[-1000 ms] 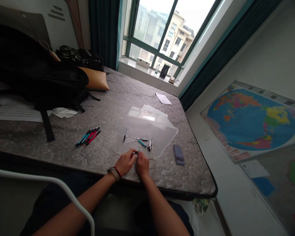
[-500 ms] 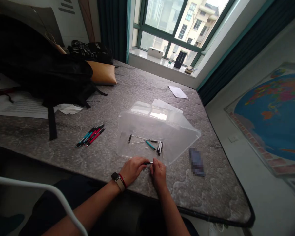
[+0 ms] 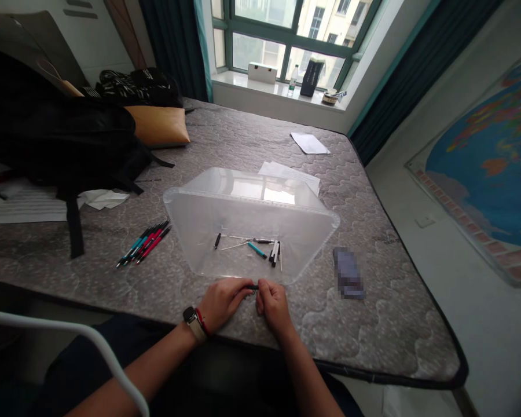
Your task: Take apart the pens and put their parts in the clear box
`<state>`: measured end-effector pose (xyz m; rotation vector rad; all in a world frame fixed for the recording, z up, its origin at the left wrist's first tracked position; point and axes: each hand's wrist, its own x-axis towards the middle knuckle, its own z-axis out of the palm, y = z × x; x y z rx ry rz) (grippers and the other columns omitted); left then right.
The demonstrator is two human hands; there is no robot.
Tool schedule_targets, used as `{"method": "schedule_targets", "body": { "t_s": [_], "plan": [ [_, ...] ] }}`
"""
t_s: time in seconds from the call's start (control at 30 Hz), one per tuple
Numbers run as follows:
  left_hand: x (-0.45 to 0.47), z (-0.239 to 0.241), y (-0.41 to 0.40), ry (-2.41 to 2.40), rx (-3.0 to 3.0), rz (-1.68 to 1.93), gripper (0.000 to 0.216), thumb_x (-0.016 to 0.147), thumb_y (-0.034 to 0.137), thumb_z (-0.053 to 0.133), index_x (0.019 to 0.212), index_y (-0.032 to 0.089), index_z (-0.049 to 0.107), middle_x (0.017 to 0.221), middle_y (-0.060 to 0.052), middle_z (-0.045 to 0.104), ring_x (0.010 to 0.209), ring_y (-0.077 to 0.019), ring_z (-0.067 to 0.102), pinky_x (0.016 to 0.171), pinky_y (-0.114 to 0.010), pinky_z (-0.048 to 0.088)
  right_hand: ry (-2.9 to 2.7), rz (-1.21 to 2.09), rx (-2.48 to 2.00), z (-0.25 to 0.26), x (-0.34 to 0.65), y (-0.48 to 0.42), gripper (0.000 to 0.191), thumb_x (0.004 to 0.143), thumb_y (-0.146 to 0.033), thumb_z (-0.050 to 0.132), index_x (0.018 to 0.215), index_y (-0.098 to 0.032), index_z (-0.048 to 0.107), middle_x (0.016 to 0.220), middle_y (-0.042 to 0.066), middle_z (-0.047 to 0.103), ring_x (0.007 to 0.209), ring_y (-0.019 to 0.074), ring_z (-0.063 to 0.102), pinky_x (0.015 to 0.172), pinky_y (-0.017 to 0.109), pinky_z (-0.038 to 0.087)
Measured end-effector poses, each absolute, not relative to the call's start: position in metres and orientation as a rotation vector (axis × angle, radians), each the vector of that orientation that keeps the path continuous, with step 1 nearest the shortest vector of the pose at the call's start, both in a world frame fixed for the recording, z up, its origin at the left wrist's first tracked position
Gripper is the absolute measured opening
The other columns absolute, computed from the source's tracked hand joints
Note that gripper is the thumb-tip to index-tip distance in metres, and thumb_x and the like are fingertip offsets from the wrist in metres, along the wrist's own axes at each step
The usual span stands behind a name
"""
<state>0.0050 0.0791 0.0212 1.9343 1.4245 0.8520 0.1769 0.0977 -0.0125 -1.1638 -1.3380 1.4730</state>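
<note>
My left hand (image 3: pixel 226 300) and my right hand (image 3: pixel 272 304) meet at the bed's near edge, each with its fingers pinched on one small dark pen part (image 3: pixel 252 286). Most of that part is covered by my fingertips. Just beyond my hands stands a clear plastic box (image 3: pixel 186 231). Inside it lie a teal pen barrel (image 3: pixel 257 250), a short black grip piece (image 3: pixel 217 241), several white and black pieces (image 3: pixel 274 253) and thin refills (image 3: pixel 235 245). A bundle of teal, red and black pens (image 3: pixel 143 243) rests left of the box.
The grey quilted mattress (image 3: pixel 373 324) carries everything. A blurred dark phone-like object (image 3: pixel 348 272) lies to the right. Papers (image 3: pixel 309 143) are behind the box. A black backpack (image 3: pixel 69 133) and a tan pouch (image 3: pixel 158 125) sit far left. A white curved bar (image 3: pixel 82 333) crosses the lower left.
My view has shifted slightly. My right fingers now cover the end of the pen part that showed before. The box's left rim appears farther left, nearer the pen bundle.
</note>
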Motion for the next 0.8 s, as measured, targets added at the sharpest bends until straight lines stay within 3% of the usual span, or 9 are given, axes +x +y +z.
{"method": "schedule_targets", "body": {
  "t_s": [0.07,0.23,0.37,0.63,0.8],
  "plan": [
    [0.003,0.024,0.08,1.395,1.921,0.809,0.028,0.094,0.036,0.049,0.113,0.03,0.068,0.104,-0.003,0.073,0.096,-0.0196,0.067,0.086,-0.029,0.048,-1.345,1.483,-1.147,-0.012,0.177,0.097,0.052,0.095,-0.051,0.044,0.054,-0.02,0.046,0.042,-0.004,0.044,0.039,0.0087,0.04,0.046,0.022,0.034],
    [-0.003,0.035,0.083,1.36,1.965,0.599,0.035,0.097,0.042,0.04,0.096,0.023,0.069,0.075,-0.002,0.068,0.071,-0.0158,0.063,0.067,-0.025,0.043,-1.36,1.506,-1.108,-0.011,0.178,0.096,0.046,0.093,-0.052,0.048,0.06,-0.02,0.046,0.047,-0.005,0.045,0.042,0.0086,0.042,0.046,0.021,0.034],
    [-0.007,0.04,0.083,1.435,1.997,0.515,0.035,0.09,0.051,0.053,0.108,0.023,0.06,0.08,0.0,0.067,0.071,-0.0161,0.061,0.063,-0.024,0.038,-1.363,1.543,-1.067,-0.009,0.181,0.095,0.034,0.09,-0.049,0.055,0.073,-0.02,0.05,0.053,-0.006,0.048,0.046,0.0091,0.045,0.048,0.021,0.035],
    [-0.014,0.04,0.082,1.466,2.119,0.445,0.031,0.095,0.05,0.045,0.099,0.025,0.062,0.084,0.0,0.069,0.079,-0.0175,0.064,0.067,-0.025,0.038,-1.443,1.502,-1.215,-0.012,0.182,0.099,0.044,0.093,-0.054,0.046,0.065,-0.02,0.048,0.046,-0.005,0.047,0.04,0.0092,0.044,0.043,0.021,0.032],
    [-0.016,0.042,0.082,1.512,2.153,0.396,0.039,0.099,0.046,0.034,0.09,0.024,0.065,0.085,-0.003,0.07,0.079,-0.0182,0.064,0.067,-0.026,0.037,-1.423,1.555,-1.18,-0.009,0.182,0.098,0.033,0.088,-0.053,0.056,0.083,-0.021,0.053,0.06,-0.005,0.054,0.048,0.0103,0.05,0.044,0.02,0.036]
  ]
}}
